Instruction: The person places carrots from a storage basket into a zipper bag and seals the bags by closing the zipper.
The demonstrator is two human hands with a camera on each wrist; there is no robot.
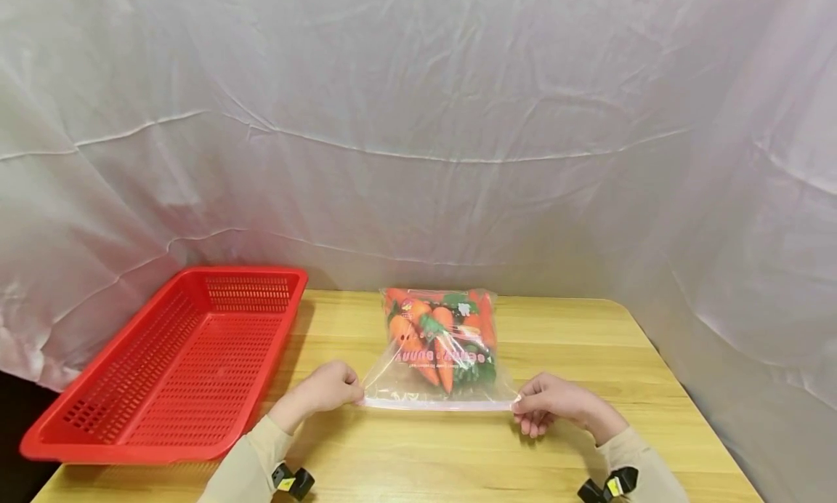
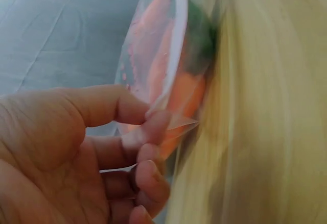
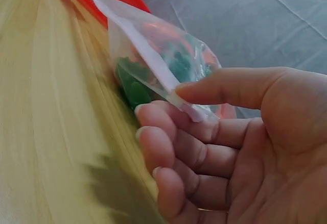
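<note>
Both forearms lie on the wooden table (image 1: 575,343), sleeves toward the near edge, hands level with each other at the near end of the zip bag (image 1: 439,350).

Left hand (image 1: 325,389): knuckles up, fingers curled. Wrist view shows thumb and forefinger pinching the bag's left corner at the seal strip; remaining fingers folded under.

Right hand (image 1: 548,401): palm turned inward. Thumb lies on top of the seal strip (image 3: 153,63), forefinger beneath, pinching the bag's right corner; the other three fingers are loosely curled below, not on the bag.

Zip bag: clear plastic, filled with orange toy carrots (image 1: 431,336) with green tops. It lies flat on the table, just right of the red plastic basket (image 1: 176,365), not touching it. Seal edge runs left–right, pulled taut between the two hands. The bag's mouth faces the person; the closed bottom points away toward the white cloth backdrop (image 1: 418,125). Carrots inside lie mostly lengthwise, near to far.

Basket: long axis near to far, left of the bag.
</note>
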